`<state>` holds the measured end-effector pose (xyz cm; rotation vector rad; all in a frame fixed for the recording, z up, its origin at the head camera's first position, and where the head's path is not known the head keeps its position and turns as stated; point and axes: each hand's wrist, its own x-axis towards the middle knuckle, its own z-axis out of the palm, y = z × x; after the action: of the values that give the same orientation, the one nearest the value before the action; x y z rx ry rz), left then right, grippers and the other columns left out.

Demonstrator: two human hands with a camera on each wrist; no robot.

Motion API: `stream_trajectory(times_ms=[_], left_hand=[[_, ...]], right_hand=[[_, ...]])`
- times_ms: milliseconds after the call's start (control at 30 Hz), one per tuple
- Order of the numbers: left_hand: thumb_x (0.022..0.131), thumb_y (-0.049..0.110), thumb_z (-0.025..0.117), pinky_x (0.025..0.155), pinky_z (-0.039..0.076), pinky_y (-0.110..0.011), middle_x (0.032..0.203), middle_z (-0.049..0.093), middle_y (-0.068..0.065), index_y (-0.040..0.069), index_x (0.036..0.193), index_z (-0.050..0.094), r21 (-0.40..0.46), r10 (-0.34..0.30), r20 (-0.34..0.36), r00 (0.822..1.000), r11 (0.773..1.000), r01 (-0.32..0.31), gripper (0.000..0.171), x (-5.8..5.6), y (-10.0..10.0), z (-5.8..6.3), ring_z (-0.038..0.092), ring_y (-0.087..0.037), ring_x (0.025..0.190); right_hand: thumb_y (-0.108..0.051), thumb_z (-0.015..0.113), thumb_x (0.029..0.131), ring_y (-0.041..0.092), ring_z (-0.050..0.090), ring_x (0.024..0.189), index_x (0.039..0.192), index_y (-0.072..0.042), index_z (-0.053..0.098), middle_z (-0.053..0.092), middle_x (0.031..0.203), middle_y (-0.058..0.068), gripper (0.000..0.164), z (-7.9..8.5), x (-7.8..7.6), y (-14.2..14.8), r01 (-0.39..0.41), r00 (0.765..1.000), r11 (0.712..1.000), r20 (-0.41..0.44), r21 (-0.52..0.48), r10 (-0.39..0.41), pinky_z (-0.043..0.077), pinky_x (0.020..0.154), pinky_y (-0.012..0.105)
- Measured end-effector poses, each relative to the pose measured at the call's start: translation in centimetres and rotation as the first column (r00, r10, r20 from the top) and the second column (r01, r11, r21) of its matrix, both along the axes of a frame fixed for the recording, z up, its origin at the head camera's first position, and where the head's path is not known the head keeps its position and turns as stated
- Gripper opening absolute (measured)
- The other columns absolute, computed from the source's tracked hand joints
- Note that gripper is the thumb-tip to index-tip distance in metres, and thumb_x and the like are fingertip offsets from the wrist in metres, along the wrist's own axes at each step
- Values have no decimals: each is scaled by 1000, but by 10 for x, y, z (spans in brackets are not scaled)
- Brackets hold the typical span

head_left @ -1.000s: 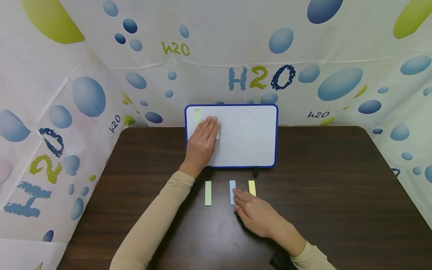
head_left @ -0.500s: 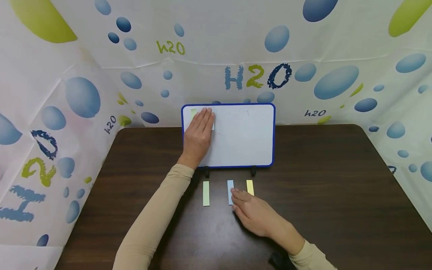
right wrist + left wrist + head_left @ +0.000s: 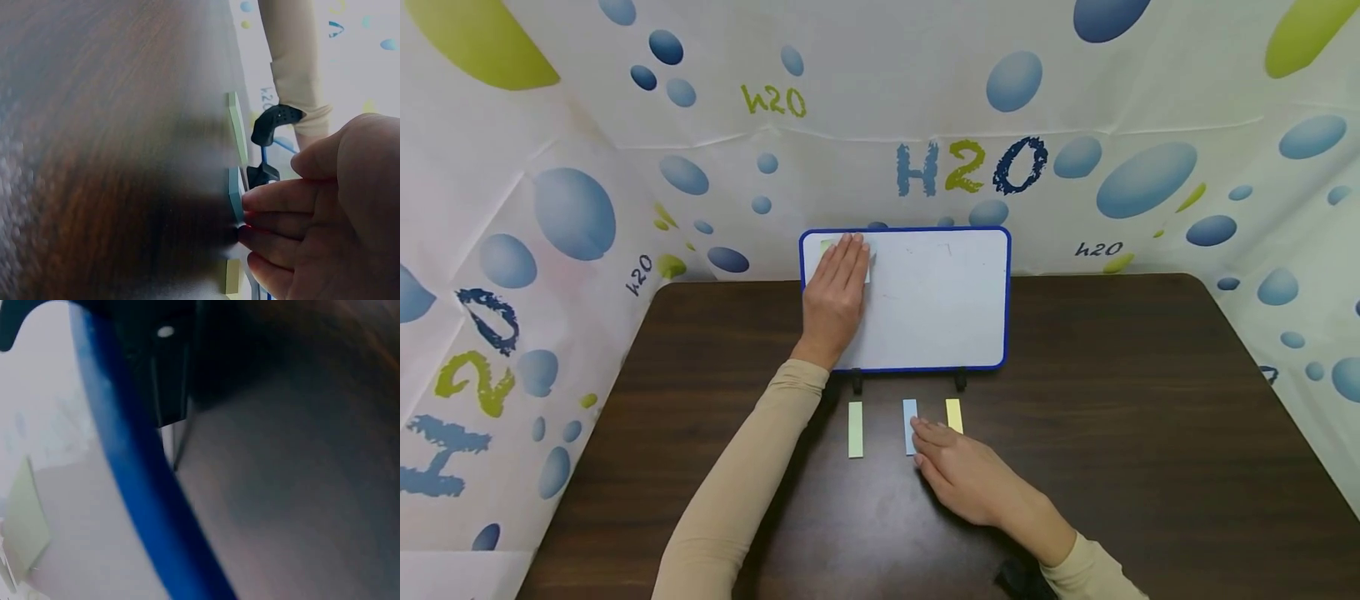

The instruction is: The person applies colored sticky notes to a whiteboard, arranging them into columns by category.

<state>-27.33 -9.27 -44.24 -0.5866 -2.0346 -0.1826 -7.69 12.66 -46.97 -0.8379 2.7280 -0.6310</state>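
My left hand [image 3: 835, 292] lies with straight fingers against the upper left of the whiteboard [image 3: 940, 308]. Under its fingers sits a pale slip of paper [image 3: 868, 273], mostly hidden, with one edge showing. Just beside the fingertips, the top of a light green sticky strip [image 3: 825, 245] on the board peeks out. My right hand [image 3: 970, 475] rests on the table, fingers straight and together. Its fingertips touch or nearly touch a blue sticky-note pad [image 3: 910, 427] and partly cover a yellow pad [image 3: 953, 414]. A green pad [image 3: 855, 429] lies farther left.
The blue-framed whiteboard stands upright on small black feet [image 3: 960, 380] at the back of the dark wooden table [image 3: 1112, 400]. Behind it hangs a printed white curtain [image 3: 865, 125]. A dark object [image 3: 1018, 577] shows by the right wrist.
My left hand has slid up the board and slightly left, the pale slip moving with it and more of the green strip being covered. The right hand stays put; the view shifts slightly.
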Motion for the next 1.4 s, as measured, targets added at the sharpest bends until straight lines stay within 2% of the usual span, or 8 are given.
stream_trajectory(times_ms=[267,500,967,1200,1400], left_hand=[[104,9,57,116,45,-40,140,63,-16,0,137,63,35,1,-33,999,999,0,35,-2,0,7,60,-29,133],[103,9,59,115,46,-41,140,64,-15,0,136,63,32,4,-54,999,999,-2,34,-4,1,8,61,-30,132],[106,5,51,120,41,-40,143,61,-17,-1,138,61,-61,-2,84,996,998,7,34,-2,-1,2,57,-31,137],[105,6,54,120,41,-41,143,61,-18,-2,137,61,-71,-19,108,994,997,27,34,-2,-1,0,57,-31,137],[107,8,51,121,41,-41,143,60,-18,-2,137,61,-92,-18,118,993,995,29,34,-1,-2,1,56,-31,138]], right_hand=[[-27,43,110,32,45,146,144,-1,56,47,158,13,45,0,0,-1,-3,1000,1000,-4,0,3,42,119,48],[-28,43,110,32,45,146,144,-1,56,47,158,13,46,2,0,-2,-1,1000,1000,-6,-3,1,42,119,48],[-27,44,109,32,46,146,144,-1,57,47,157,14,45,2,0,-2,0,1000,1000,-6,-6,0,41,119,48],[-27,44,109,32,47,145,143,-1,58,49,156,14,45,1,1,-2,1,1000,1000,-14,-3,-1,42,119,48],[-25,46,108,32,51,142,139,-1,61,54,153,12,42,1,1,-2,6,997,1000,-77,13,-5,45,117,46]])
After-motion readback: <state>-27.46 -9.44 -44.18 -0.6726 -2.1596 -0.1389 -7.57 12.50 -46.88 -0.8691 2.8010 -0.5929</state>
